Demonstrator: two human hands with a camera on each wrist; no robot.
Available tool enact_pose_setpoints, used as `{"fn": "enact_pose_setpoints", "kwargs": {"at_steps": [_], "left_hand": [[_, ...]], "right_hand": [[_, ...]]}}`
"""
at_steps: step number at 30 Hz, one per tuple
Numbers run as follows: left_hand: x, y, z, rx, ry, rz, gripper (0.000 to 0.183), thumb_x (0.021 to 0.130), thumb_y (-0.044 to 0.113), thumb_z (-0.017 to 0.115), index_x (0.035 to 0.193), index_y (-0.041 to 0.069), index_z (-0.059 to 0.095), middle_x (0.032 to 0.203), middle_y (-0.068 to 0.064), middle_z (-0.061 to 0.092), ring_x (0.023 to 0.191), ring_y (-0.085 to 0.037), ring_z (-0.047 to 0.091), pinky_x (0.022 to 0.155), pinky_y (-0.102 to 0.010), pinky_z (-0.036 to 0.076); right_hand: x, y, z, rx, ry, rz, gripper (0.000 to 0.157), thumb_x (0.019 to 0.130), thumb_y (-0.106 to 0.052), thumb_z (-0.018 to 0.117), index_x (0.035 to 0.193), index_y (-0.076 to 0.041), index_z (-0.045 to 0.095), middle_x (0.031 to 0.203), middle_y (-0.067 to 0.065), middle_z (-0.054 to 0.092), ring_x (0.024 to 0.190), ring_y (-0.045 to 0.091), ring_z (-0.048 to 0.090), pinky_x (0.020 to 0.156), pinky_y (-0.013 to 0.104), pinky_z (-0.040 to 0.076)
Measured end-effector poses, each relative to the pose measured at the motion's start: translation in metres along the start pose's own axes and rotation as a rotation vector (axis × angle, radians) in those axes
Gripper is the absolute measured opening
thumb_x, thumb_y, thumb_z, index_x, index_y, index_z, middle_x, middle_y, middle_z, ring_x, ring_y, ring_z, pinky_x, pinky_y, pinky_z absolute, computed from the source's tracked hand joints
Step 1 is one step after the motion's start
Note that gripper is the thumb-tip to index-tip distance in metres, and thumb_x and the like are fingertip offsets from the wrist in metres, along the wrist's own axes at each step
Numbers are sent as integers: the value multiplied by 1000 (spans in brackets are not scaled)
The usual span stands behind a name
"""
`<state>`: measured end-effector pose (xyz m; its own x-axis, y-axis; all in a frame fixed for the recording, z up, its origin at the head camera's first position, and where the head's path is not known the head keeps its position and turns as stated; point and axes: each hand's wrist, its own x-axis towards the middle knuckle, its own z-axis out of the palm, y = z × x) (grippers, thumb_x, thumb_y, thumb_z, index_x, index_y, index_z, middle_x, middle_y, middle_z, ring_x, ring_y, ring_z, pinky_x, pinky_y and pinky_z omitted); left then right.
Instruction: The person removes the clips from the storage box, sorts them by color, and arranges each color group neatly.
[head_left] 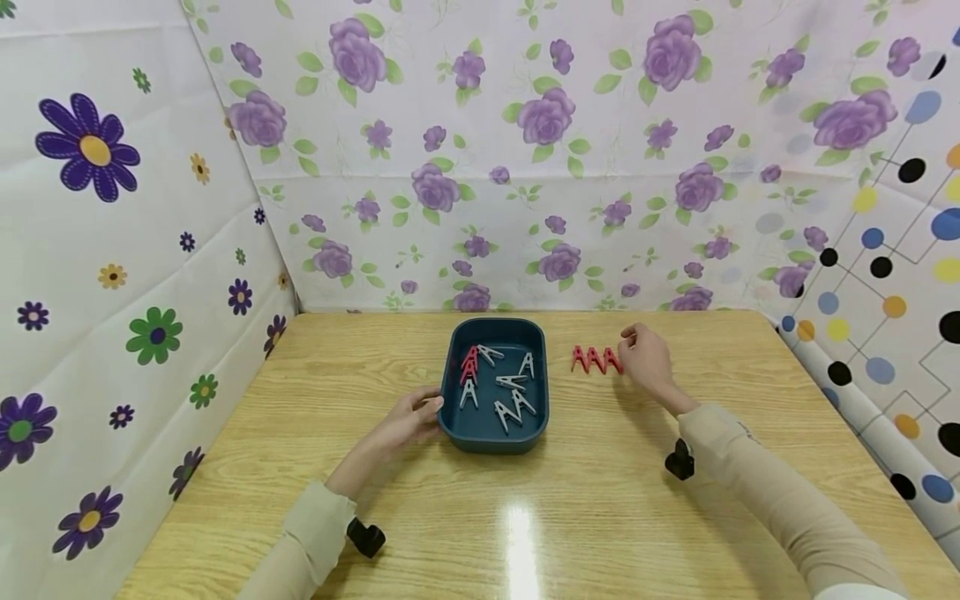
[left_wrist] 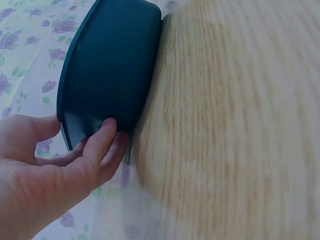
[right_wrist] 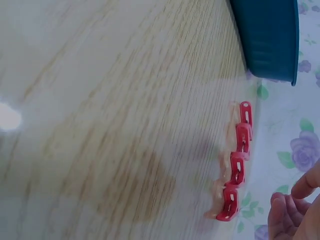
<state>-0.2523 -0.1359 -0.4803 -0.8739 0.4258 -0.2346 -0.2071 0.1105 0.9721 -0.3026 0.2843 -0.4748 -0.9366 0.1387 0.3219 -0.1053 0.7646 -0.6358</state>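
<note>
A dark teal plastic box (head_left: 495, 445) stands on the table. My left hand (head_left: 408, 421) holds its near left side, thumb at the rim and fingers (left_wrist: 102, 142) against the outer wall. Inside the box lie several grey clothespins (head_left: 512, 381) and some red clothespins (head_left: 469, 367) near its left wall. To the right of the box, several red clothespins (right_wrist: 238, 169) stand in a row on the table. My right hand (head_left: 647, 360) is at the right end of this row, fingers loosely bent with nothing visible between them; it overlaps the row's end in the head view.
The wooden table (head_left: 600, 508) ends at a floral cloth wall (head_left: 480, 225) behind the box. Patterned cloths also hang at the left and right. Each wrist carries a small black device (head_left: 680, 460) below its sleeve.
</note>
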Motion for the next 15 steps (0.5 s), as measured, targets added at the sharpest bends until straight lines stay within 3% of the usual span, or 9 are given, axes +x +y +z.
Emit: {"fn": "enact_pose_setpoints", "kwargs": {"at_steps": [9,15], "left_hand": [[1,-1,0,-9,17,-12,52,104,21,45,147,-5,29,144,-28,38,124,-32,52,103,-42,46],[3,0,0,-5,35,-34,53,104,21,44,148,-3,28,143,-29,38,124,-34,52,106,-48,42]], "right_hand": [[2,-12,9,34,34,-75,23,91,-7,47,102,5,64,86,20,68,63,22,57,56,29,42],[2,-17,16,75,17,-66,21,90,-5,49,101,5,64,86,18,67,64,21,55,55,27,42]]}}
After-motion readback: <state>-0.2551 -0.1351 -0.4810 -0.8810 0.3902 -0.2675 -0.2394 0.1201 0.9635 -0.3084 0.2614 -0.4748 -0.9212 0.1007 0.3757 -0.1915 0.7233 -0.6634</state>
